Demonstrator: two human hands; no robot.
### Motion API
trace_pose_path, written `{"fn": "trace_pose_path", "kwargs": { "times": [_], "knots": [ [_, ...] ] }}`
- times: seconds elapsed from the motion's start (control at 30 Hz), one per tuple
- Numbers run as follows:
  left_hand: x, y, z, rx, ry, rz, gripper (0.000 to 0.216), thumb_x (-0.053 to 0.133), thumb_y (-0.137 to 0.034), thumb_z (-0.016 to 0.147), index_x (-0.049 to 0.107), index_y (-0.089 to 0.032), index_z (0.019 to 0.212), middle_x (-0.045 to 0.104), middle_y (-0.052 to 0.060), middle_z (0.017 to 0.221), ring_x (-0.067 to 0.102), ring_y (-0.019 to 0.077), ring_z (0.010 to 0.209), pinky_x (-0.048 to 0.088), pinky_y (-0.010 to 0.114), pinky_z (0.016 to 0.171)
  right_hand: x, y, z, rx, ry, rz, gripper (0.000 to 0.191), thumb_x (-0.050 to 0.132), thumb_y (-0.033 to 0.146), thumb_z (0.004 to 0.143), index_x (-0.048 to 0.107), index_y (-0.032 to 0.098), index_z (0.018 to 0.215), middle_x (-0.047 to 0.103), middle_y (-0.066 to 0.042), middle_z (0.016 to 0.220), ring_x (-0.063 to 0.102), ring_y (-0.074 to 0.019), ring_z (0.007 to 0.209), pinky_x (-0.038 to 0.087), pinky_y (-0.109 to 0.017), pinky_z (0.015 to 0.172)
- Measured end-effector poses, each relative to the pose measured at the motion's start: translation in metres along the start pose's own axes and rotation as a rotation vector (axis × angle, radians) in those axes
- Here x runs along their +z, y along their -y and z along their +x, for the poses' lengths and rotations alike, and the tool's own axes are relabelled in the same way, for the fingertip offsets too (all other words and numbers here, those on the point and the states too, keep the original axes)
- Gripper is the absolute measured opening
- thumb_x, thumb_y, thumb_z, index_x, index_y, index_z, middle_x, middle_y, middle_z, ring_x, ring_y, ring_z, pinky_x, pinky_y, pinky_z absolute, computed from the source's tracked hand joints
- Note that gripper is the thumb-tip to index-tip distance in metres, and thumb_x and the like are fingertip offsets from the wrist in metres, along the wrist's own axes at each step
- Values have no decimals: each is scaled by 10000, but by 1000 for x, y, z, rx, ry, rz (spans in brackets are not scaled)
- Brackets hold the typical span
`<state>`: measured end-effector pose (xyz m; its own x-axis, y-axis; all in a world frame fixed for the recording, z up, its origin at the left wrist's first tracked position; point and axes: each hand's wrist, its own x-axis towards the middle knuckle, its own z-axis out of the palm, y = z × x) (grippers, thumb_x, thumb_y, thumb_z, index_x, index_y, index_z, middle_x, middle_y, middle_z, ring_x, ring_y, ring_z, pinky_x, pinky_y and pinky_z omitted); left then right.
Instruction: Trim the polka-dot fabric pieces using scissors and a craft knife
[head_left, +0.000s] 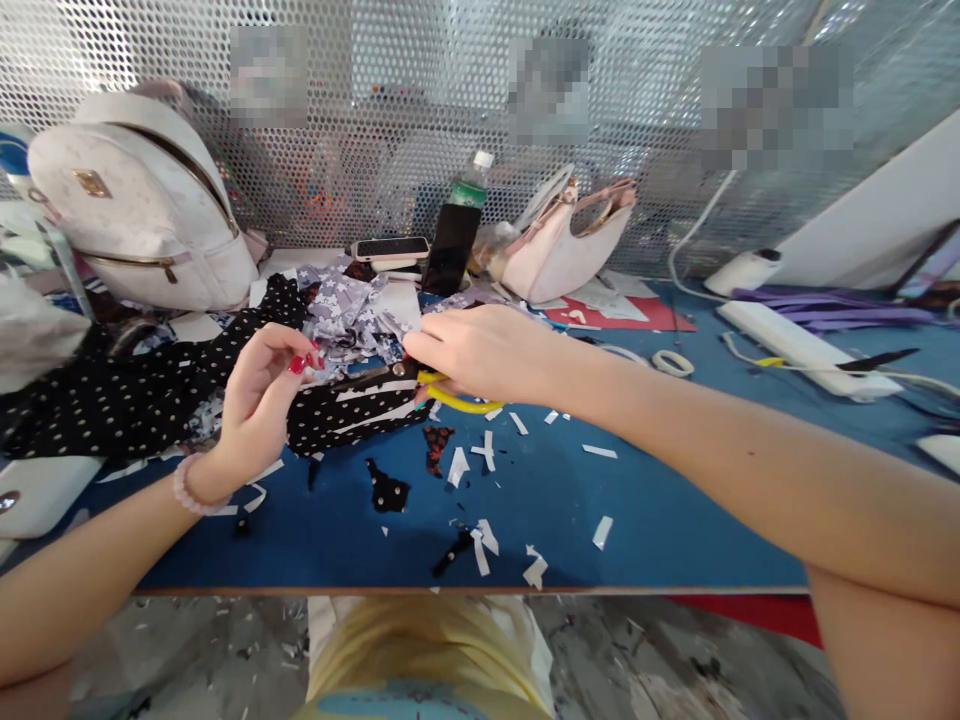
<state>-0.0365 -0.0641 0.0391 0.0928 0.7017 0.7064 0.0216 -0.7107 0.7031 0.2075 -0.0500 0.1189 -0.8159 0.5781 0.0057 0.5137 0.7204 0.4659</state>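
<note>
My right hand (472, 350) is wrapped around scissors with yellow handles (469, 402). Their dark blades point left, over a black fabric with white dots (360, 412) that lies on the blue table. My left hand (262, 385), with red nails and a beaded bracelet, is closed in a pinch at the left end of that fabric. Whatever its fingertips hold is too small to make out. Behind both hands lies crumpled lilac patterned fabric (349, 310). More dotted black fabric (112, 395) spreads out to the left of my left hand.
Paper strips (600, 532) and dark fabric scraps (388, 487) litter the blue table (675, 480). Along the back stand a white backpack (157, 210), a phone (451, 245), a bottle (471, 182) and a handbag (566, 245). A white power strip (806, 350) with cables lies right.
</note>
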Motion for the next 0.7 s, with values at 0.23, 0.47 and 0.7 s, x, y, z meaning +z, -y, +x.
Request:
{"fn": "trace_pose_path", "kwargs": {
  "times": [0.23, 0.47, 0.7],
  "knots": [
    [0, 0, 0, -4, 2, -7, 114, 554, -192, 937, 660, -211, 976, 573, 30, 923, 554, 125, 820, 528, 199, 684, 1, 4, 1, 10, -25, 10, 164, 504, 239, 926, 522, 126, 1043, 602, -100, 861, 535, -184, 721, 211, -280, 533],
    [0, 2, 0, -14, 0, 5, 123, 555, -197, 934, 669, -224, 970, 587, 21, 910, 554, 127, 798, 499, 221, 683, -1, 5, 1, 43, -1, 16, 127, 490, 179, 918, 526, 129, 1030, 606, -103, 875, 533, -186, 742, 219, -282, 544],
    [0, 3, 1, -40, -25, -60, 165, 536, -138, 908, 673, -224, 936, 605, 19, 877, 583, 136, 807, 516, 241, 719, 0, 7, -5, 48, -67, 16, 289, 474, 367, 949, 518, 102, 1056, 604, -133, 901, 533, -195, 728, 246, -286, 560]
  ]
}}
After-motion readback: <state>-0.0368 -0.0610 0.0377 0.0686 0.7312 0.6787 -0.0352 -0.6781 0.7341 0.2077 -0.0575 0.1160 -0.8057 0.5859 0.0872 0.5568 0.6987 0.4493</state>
